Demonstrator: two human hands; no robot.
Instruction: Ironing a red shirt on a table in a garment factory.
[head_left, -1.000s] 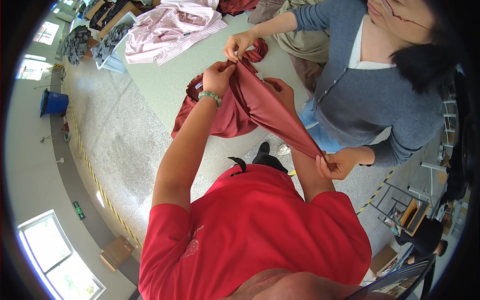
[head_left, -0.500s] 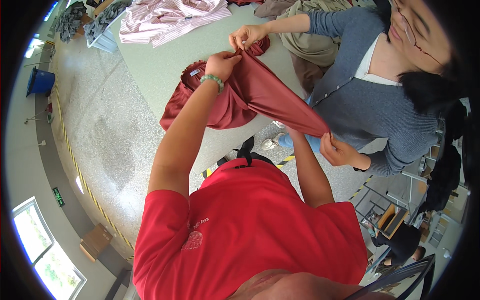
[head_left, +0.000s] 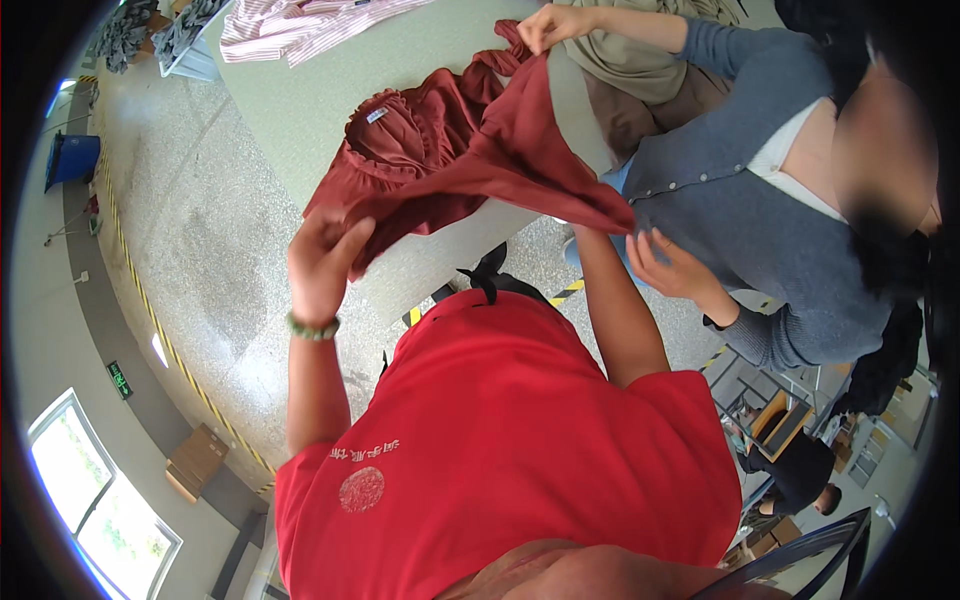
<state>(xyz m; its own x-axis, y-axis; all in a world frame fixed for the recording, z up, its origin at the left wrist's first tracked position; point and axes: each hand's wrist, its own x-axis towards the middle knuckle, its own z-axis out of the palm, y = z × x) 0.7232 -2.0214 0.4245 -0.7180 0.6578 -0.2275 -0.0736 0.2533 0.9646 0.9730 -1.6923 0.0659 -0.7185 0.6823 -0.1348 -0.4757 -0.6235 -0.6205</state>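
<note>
A rust-red blouse [head_left: 450, 130] with a ruffled neckline and a small white label lies partly on the table, its near side lifted and drawn out sideways. My left hand [head_left: 325, 260], a green bead bracelet at its wrist, grips the blouse's left edge, somewhat blurred. My right forearm reaches up to the blouse's right corner; cloth covers the fingers of my right hand [head_left: 592, 238]. Across from me, a co-worker's hand [head_left: 545, 28] pinches the far sleeve. The co-worker's other hand [head_left: 668, 265] has its fingers spread beside the right corner, apart from the cloth.
On the pale table [head_left: 290, 120] lie a pink-and-white striped garment [head_left: 300, 25] and a heap of olive and brown clothes [head_left: 640, 70]. A light-coloured bin [head_left: 195, 62] with grey cloth stands beyond the left edge. The co-worker [head_left: 740, 200] stands close at the right.
My left hand has moved from the blouse's middle down and left to its edge. The co-worker's near hand has let go of the corner; the other hand has shifted up and right with the sleeve.
</note>
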